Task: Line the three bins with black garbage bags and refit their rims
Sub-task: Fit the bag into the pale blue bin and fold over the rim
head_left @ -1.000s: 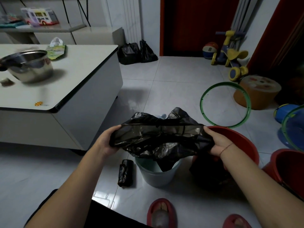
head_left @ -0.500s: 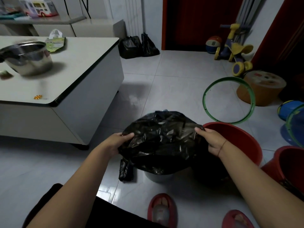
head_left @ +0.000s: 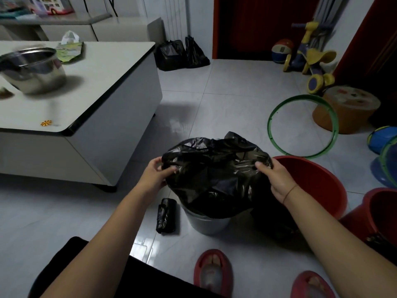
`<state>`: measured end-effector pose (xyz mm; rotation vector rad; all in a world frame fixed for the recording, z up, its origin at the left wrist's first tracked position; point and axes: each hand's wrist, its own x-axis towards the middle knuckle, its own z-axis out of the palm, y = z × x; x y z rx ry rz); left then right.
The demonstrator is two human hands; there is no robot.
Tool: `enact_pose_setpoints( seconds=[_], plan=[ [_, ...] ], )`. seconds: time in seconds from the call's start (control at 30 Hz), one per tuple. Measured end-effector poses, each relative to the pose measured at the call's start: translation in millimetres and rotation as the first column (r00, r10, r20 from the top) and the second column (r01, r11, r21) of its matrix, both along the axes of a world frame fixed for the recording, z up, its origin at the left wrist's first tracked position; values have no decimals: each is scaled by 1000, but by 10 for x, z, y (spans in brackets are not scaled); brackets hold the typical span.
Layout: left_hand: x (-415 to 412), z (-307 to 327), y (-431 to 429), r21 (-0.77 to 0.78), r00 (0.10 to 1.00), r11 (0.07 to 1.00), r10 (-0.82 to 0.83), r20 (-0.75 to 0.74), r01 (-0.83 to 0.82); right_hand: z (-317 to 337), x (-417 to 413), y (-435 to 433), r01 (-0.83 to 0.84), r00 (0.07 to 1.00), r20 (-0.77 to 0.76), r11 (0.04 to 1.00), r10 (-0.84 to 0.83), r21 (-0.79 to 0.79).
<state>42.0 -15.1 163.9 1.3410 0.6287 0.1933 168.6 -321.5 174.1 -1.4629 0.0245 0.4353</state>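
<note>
Over the grey bin (head_left: pixel 206 221), both hands — left (head_left: pixel 153 176), right (head_left: pixel 276 179) — pinch a black bag (head_left: pixel 214 175) draped inside.

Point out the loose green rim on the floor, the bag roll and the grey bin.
loose green rim (head_left: pixel 334 134), head view, its right-hand band.
bag roll (head_left: pixel 165 216), head view, its middle.
grey bin (head_left: pixel 206 224), head view, its bare front wall.

No legible text, brand, number or sign anywhere. Printed green packet (head_left: pixel 69 52) at ten o'clock on the surface (head_left: pixel 103 82): too blurred to read.
</note>
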Motion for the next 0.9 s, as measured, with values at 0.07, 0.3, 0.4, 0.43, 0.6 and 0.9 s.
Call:
enact_pose_setpoints(
  seconds=[0.07, 0.3, 0.4, 0.43, 0.6, 0.9],
  plan=[
    [-37, -121, -103, 156, 994, 987, 42, -97, -26, -111, -125, 22, -55, 995, 73, 983, 68, -172],
    [-142, -275, -435, 667, 976, 724, 217, 18, -173, -331, -390, 129, 46, 934, 325, 856, 145, -514],
    [-143, -325, -531, 799, 998, 598, 60, 33, -63, -344, -426, 189, -12, 900, 359, 839, 246, -544],
    [-131, -357, -564, 800, 999, 599, 10, -45, 31, -370, -438, 209, -50, 886, 350, 813, 304, -580],
    [-132, -473, -642, 898, 927, 244, -186, -326, 365, -584, -540, 236, -221, 808, 240, 655, 538, -722],
    [-232, -338, -579, 873, 698, -73, -570, -433, 482, -584, -416, 122, -294, 852, 178, 731, 493, -616]
  ],
)
